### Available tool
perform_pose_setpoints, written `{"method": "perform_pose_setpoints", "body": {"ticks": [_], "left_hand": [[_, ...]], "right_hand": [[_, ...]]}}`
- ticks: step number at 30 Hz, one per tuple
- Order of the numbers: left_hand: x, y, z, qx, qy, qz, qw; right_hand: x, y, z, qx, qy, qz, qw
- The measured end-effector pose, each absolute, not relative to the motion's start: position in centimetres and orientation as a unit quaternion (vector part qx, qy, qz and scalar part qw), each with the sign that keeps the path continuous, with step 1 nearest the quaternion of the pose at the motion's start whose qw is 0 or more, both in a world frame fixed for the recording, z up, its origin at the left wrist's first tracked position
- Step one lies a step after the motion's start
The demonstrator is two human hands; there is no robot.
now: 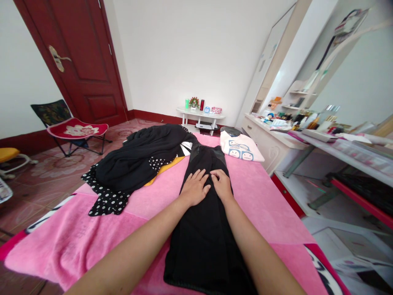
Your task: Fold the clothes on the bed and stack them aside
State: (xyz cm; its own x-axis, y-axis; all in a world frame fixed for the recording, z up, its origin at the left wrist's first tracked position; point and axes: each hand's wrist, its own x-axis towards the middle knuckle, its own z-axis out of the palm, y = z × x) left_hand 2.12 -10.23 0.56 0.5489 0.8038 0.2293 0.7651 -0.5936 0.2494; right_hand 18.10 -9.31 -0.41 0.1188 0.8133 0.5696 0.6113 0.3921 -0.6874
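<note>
A long black garment (202, 229) lies flat down the middle of the pink blanket (267, 205), running from its near edge toward the far end. The left hand (194, 187) and right hand (221, 184) rest palm-down on it, side by side, fingers spread and flat, gripping nothing. Bare blanket lies open on both sides of the garment, widest toward the right edge. At the far left sits a heap of black clothes (144, 157) over a polka-dot piece (106, 198) that hangs at the left edge. At the far right corner lies a folded white shirt (241, 148) printed with cartoon faces; its small lettering is unreadable. Beyond stand a cluttered white dresser (276, 137), a small white table (199, 114), a folding chair (73, 127) and a red door (82, 57).
</note>
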Motion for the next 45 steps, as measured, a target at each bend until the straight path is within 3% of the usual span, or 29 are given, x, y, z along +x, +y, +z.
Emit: {"method": "perform_pose_setpoints", "body": {"ticks": [45], "left_hand": [[2.07,-10.18,0.58,0.876,0.447,0.167,0.073]], "right_hand": [[18.26,-9.24,-0.51,-0.537,-0.653,0.109,0.523]]}}
